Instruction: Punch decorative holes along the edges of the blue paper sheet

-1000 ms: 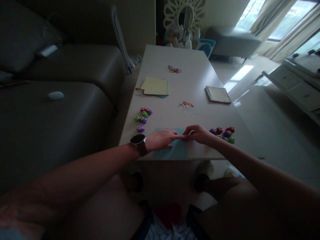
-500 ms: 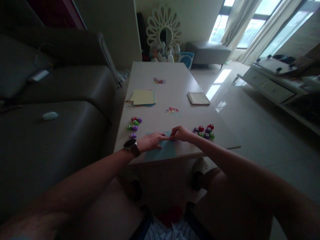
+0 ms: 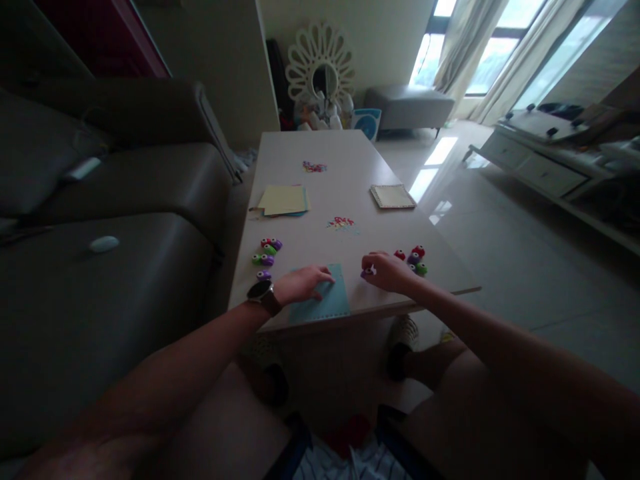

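Holding one punch (image 3: 367, 273), touching one sheet (image 3: 334, 301)

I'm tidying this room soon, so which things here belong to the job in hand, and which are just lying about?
Likely the job's:
blue sheet under the left hand
purple craft punch in the right hand
other craft punches
confetti
coloured paper stack

Seemingly just lying about:
white oval object on the sofa
round mirror

One blue sheet (image 3: 332, 300). Left of it, six eyed pieces (image 3: 263, 275): three purple, two green, one red; right, at least five more pieces (image 3: 415, 258). Beyond, two confetti piles (image 3: 342, 222), two flat stacks (image 3: 283, 200).
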A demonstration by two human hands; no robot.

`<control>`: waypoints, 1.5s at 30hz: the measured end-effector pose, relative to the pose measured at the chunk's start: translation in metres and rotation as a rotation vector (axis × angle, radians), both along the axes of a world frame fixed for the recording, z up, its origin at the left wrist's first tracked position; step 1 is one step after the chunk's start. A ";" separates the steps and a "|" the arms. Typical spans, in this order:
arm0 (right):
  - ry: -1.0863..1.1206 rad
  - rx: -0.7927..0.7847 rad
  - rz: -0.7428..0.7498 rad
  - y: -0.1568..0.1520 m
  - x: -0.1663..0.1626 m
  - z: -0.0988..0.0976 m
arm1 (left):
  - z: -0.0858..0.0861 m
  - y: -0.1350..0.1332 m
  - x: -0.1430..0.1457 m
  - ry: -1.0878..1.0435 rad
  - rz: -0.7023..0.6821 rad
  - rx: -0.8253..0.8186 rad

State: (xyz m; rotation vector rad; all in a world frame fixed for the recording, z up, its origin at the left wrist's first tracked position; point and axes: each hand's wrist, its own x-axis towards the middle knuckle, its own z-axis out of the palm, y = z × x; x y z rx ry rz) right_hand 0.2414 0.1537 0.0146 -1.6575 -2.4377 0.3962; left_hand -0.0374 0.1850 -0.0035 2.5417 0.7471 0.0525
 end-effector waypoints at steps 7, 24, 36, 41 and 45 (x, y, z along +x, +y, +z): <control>-0.080 -0.057 -0.044 0.004 0.020 0.007 | 0.001 0.007 0.005 0.030 -0.026 0.004; 0.341 -0.113 0.028 0.005 0.009 -0.025 | 0.007 0.008 0.007 0.031 -0.042 0.020; 0.646 -0.285 -0.055 0.031 -0.024 -0.027 | 0.006 0.002 0.007 0.019 -0.064 0.036; 0.888 -0.567 -0.214 0.061 -0.053 -0.037 | 0.005 -0.003 0.006 0.022 -0.034 0.005; 0.949 -0.545 -0.251 0.074 -0.057 -0.041 | 0.008 -0.004 0.005 0.024 -0.023 -0.011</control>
